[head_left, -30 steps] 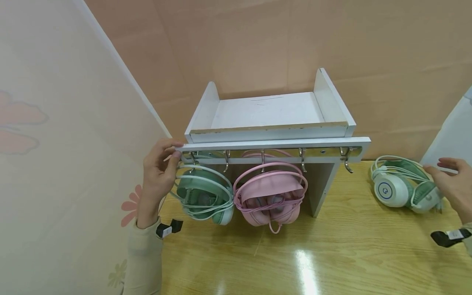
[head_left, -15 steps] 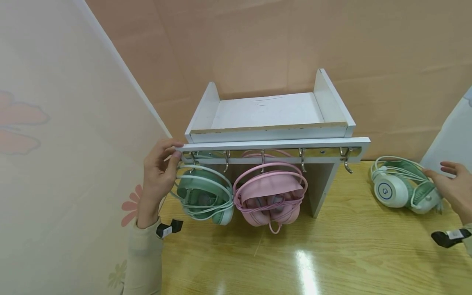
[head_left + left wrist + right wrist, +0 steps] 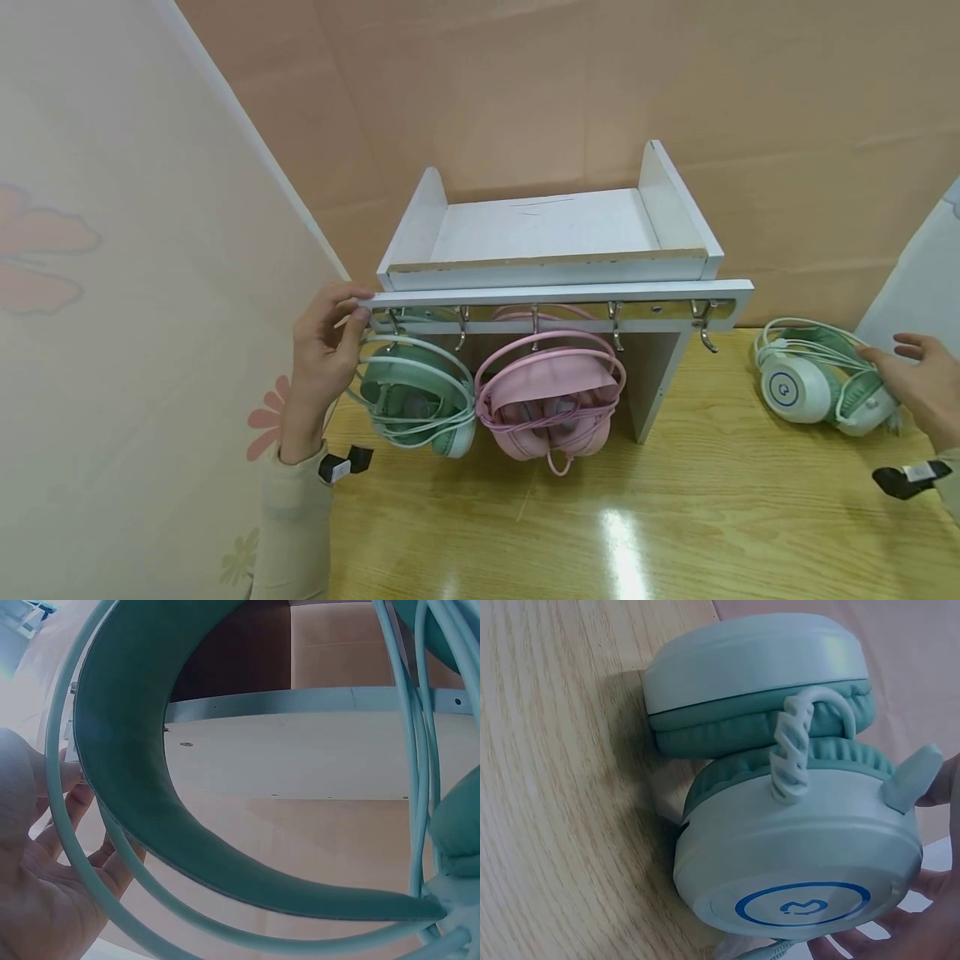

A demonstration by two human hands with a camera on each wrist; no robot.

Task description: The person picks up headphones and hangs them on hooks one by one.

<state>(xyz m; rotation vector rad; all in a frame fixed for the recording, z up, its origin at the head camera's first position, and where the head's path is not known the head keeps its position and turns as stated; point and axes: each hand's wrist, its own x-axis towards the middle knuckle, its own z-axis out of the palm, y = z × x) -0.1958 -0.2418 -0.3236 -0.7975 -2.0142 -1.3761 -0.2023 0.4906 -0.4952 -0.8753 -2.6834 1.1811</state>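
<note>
My left hand (image 3: 324, 342) grips the left end of a white hook rail (image 3: 562, 293) on a shelf unit, thumb in front and fingers on top. Just below that hand a mint-green headset (image 3: 420, 367) hangs from a metal hook; its padded band (image 3: 124, 735) fills much of the left wrist view. To its right hangs a pink headset (image 3: 551, 379) with its cable bundled. On the wooden table at right lies a white-and-green headset (image 3: 797, 387). My right hand (image 3: 922, 379) is at its right side, fingers loosely extended around an ear cup (image 3: 802, 847); contact is partly hidden.
The white shelf unit (image 3: 547, 225) stands at the back against a tan backdrop (image 3: 525, 100). Several metal hooks (image 3: 615, 325) line the rail. A flower-patterned panel (image 3: 150, 375) rises at left. The wooden table (image 3: 675, 517) reaches toward the front.
My right wrist has shifted very slightly to the left beside the white-and-green headset. The left hand and the hanging headsets have stayed put.
</note>
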